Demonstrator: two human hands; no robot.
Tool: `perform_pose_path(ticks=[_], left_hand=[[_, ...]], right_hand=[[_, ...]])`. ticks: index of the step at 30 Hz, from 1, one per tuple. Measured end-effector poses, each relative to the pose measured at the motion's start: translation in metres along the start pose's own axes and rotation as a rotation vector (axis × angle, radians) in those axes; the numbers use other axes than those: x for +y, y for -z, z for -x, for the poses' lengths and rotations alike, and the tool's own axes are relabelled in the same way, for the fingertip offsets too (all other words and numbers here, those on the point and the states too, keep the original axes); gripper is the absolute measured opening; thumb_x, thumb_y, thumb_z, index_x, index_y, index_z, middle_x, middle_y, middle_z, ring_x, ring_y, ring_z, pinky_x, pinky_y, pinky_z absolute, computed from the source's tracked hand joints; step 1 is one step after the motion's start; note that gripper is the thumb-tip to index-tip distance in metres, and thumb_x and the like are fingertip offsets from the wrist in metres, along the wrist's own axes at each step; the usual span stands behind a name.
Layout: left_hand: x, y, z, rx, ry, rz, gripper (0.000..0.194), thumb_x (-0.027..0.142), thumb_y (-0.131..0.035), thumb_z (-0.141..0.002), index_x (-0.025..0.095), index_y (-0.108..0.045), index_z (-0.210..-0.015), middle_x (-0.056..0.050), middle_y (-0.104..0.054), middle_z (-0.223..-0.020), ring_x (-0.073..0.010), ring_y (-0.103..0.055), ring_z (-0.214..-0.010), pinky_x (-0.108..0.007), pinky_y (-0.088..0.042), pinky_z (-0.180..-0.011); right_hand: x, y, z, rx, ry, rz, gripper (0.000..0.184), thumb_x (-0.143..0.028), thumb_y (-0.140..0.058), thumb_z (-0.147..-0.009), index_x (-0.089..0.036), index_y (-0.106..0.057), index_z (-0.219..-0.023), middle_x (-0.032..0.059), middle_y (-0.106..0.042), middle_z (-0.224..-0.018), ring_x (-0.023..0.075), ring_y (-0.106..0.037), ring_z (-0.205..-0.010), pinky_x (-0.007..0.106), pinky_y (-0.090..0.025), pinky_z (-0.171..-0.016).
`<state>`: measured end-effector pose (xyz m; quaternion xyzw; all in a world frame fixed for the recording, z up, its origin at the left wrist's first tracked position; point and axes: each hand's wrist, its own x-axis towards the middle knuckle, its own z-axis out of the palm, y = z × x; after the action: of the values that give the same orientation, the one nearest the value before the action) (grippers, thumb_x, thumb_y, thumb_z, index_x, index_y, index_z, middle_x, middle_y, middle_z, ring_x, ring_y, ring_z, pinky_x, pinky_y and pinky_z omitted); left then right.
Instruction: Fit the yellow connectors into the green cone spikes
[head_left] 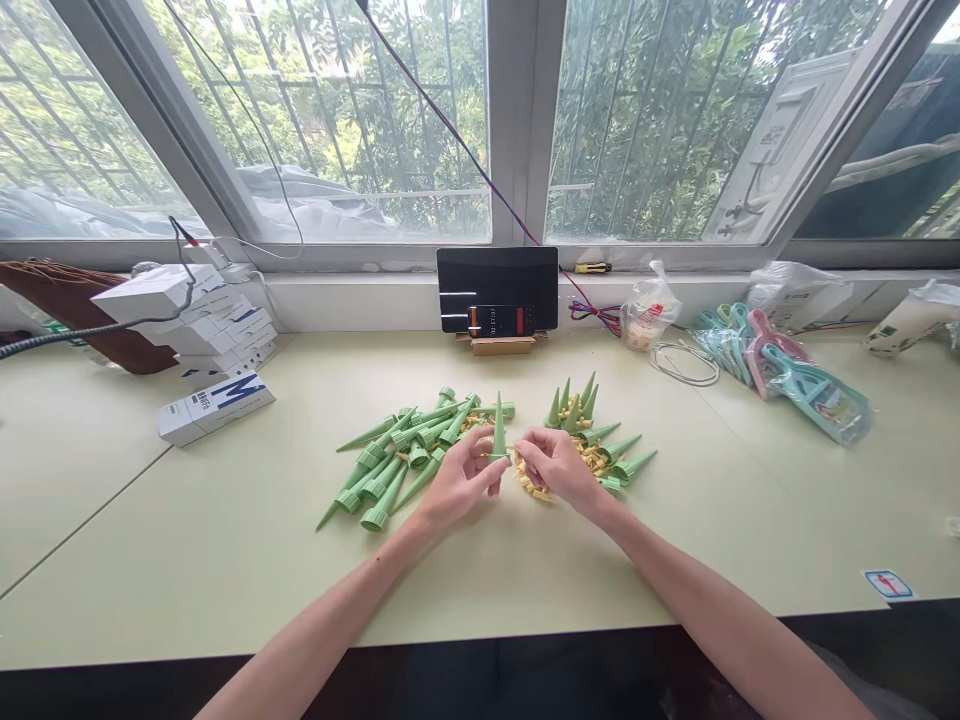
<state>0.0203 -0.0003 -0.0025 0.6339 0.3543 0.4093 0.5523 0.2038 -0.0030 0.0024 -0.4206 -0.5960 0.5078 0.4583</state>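
Between the thumb and fingers of my left hand (461, 480) is a green plastic watering spike (499, 430), a hollow cone held upright with its point up. My right hand (561, 467) is closed in a pinch just right of its collar; anything between the fingertips is too small to make out. Small yellow pieces (534, 488) lie under and beside that hand. Left of my hands is a heap of similar green spikes (386, 500), lying in various directions. On the right, more green spikes (589, 402) stand or lie among yellow pieces.
A phone (501, 320) showing a timer leans before a dark tablet (499, 275) at the back. White boxes (217, 408) are at left. A bagged item (649, 310), a coiled white cable (684, 365) and wrapped teal and pink plastic tools (814, 390) lie at right.
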Motion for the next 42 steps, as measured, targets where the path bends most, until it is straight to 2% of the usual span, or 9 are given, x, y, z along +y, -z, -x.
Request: perform_pose_path(ticks=[11,16,20,26,33,42], left_hand=[[0.001,0.001,-0.002,-0.018,-0.008,0.011,0.039,0.039,-0.062,-0.091,0.017,-0.054,-0.122,-0.006,-0.064,-0.095,-0.0103,-0.058,-0.059,-0.028,-0.051,-0.062],[0.004,0.001,-0.003,0.002,-0.005,0.025,0.038,0.038,-0.062,-0.091,0.018,-0.055,-0.123,-0.006,-0.064,-0.098,-0.0089,-0.057,-0.057,-0.028,-0.050,-0.063],[0.009,0.000,-0.002,0.020,0.004,0.032,0.038,0.039,-0.063,-0.090,0.018,-0.058,-0.121,-0.005,-0.064,-0.096,-0.0088,-0.057,-0.055,-0.028,-0.049,-0.062],[0.013,0.000,-0.002,0.035,-0.001,0.023,0.035,0.038,-0.063,-0.090,0.018,-0.059,-0.119,-0.003,-0.063,-0.088,-0.0087,-0.056,-0.054,-0.028,-0.048,-0.064],[0.009,0.002,-0.003,0.013,-0.014,0.045,0.036,0.040,-0.061,-0.092,0.018,-0.059,-0.120,-0.003,-0.065,-0.085,-0.0101,-0.057,-0.055,-0.028,-0.049,-0.063],[0.012,0.002,-0.003,-0.003,-0.039,-0.014,0.036,0.041,-0.056,-0.095,0.015,-0.062,-0.119,0.000,-0.061,-0.065,-0.0118,-0.056,-0.054,-0.028,-0.048,-0.064]], right_hand=[[-0.001,0.002,0.000,0.019,0.077,0.133,0.032,-0.043,-0.054,-0.092,-0.019,-0.055,-0.071,-0.0039,-0.051,-0.053,0.0107,-0.045,-0.045,0.023,-0.039,-0.047],[-0.003,0.002,0.002,0.073,0.235,0.300,0.022,-0.038,-0.056,-0.093,-0.018,-0.063,-0.088,0.0002,-0.062,-0.069,0.0123,-0.054,-0.056,0.024,-0.043,-0.054],[0.000,0.003,0.000,0.065,0.354,0.381,0.017,-0.033,-0.060,-0.093,-0.019,-0.064,-0.101,0.0035,-0.068,-0.083,0.0132,-0.059,-0.062,0.024,-0.047,-0.056],[0.006,0.006,-0.002,0.028,0.467,0.433,0.016,-0.028,-0.060,-0.094,-0.021,-0.064,-0.108,0.0054,-0.067,-0.097,0.0129,-0.062,-0.067,0.025,-0.050,-0.058],[0.010,0.008,-0.003,0.029,0.502,0.463,0.014,-0.025,-0.057,-0.097,-0.022,-0.064,-0.109,0.0054,-0.068,-0.097,0.0135,-0.063,-0.068,0.026,-0.050,-0.060],[0.012,0.009,-0.003,0.055,0.559,0.507,0.015,-0.027,-0.057,-0.097,-0.022,-0.065,-0.109,0.0055,-0.066,-0.093,0.0148,-0.062,-0.070,0.026,-0.049,-0.062]])
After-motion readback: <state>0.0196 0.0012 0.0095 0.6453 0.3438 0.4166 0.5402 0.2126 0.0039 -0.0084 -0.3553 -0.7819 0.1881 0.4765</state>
